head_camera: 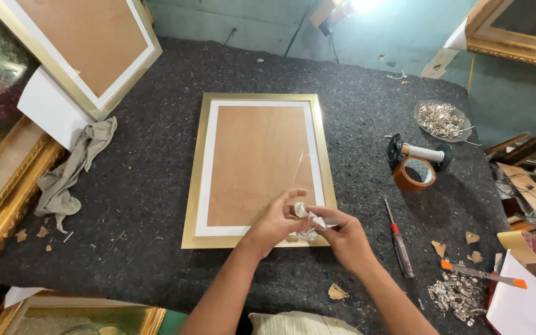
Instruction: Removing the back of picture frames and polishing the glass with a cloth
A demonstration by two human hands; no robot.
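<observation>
Head view: a shallow glass dish (443, 119) filled with small silver metal clips is seen at the far right of the grey felt table (156, 186). A loose heap of similar clips (457, 296) lies at the near right edge.

A small crumpled white wad (308, 216), possibly tissue or cloth, is pinched between both hands above the near right corner of the gold picture frame (259, 167). The left hand (274, 222) is curled, its fingertips closed on the wad. The right hand (345, 236) is closed on it from the other side, thumb and fingers together. The frame lies flat at the middle of the table, with a white border around a brown panel under glass.

Right of the hands, a red-handled screwdriver (398, 239) is laid beside the frame. Further back sit a roll of brown tape (414, 174) and a spool (420, 151). An orange-tipped tool (482, 273) rests near the clip heap. A beige rag (72, 170) is bunched at the left, below a second frame (88, 43).
</observation>
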